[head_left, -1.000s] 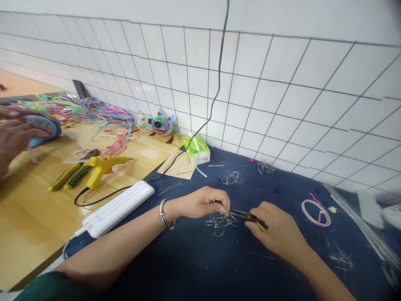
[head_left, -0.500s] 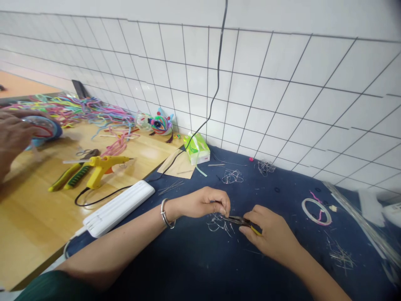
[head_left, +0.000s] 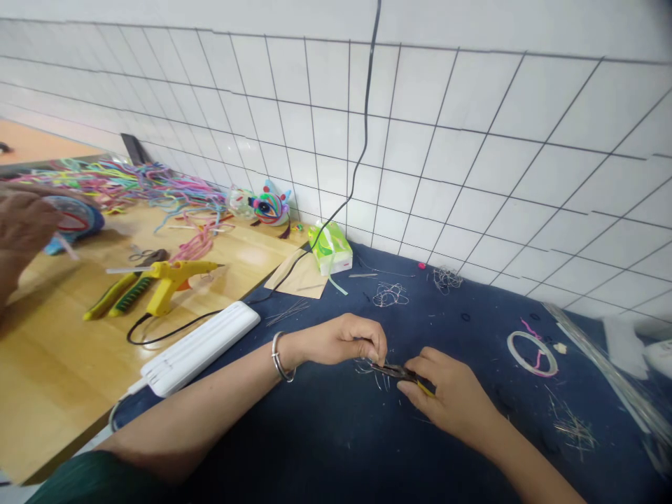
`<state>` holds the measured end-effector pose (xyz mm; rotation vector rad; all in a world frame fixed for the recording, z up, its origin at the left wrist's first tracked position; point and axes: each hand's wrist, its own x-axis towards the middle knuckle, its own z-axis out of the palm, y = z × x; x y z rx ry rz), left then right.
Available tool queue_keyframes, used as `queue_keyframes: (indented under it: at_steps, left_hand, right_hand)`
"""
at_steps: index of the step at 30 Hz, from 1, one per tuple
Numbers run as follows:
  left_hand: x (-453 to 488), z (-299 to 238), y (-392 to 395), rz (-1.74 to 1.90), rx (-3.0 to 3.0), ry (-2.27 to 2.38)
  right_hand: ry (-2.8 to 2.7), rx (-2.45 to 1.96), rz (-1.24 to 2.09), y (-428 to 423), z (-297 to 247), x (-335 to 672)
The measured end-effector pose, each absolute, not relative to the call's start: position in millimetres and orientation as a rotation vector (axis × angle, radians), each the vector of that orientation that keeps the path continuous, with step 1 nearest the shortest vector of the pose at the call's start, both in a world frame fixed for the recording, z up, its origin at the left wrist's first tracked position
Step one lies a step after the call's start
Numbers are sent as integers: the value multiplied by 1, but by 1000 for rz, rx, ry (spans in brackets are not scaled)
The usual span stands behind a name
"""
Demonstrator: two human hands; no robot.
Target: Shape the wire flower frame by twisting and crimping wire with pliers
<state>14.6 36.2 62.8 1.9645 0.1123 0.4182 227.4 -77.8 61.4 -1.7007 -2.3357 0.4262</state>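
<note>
My left hand point(head_left: 344, 339), with a metal bangle on its wrist, is closed in a pinch on a small tangle of thin silver wire point(head_left: 367, 367) resting on the dark blue cloth point(head_left: 325, 441). Small pliers with dark jaws and yellow handles point(head_left: 402, 373) are gripped in my right hand point(head_left: 449, 395). The jaws point left and meet the wire just below my left fingertips.
Loose wire tangles point(head_left: 389, 294), a pink-and-white ring point(head_left: 531, 353), a green tissue pack point(head_left: 330, 248), a white power strip point(head_left: 199, 348), and a yellow glue gun point(head_left: 171, 280) lie around. Another person's hand point(head_left: 21, 231) works at a round colourful piece on the wooden table, far left.
My right hand has moved the pliers left, closing in on my left fingertips. The wire tangle has drawn in tighter under my left hand. The other person's hand shifted slightly.
</note>
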Motion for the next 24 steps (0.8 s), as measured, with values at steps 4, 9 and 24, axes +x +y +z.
queue_keyframes:
  at_steps: [4, 9, 24]
  left_hand:
    - [15, 62, 36, 407, 1949, 102]
    - [14, 61, 36, 384, 1895, 92]
    - [12, 67, 37, 373, 1990, 86]
  right_hand:
    - [-2315, -1697, 477, -78, 62, 226]
    - [-2312, -1669, 544, -78, 64, 226]
    - [-2326, -1676, 469, -78, 65, 229]
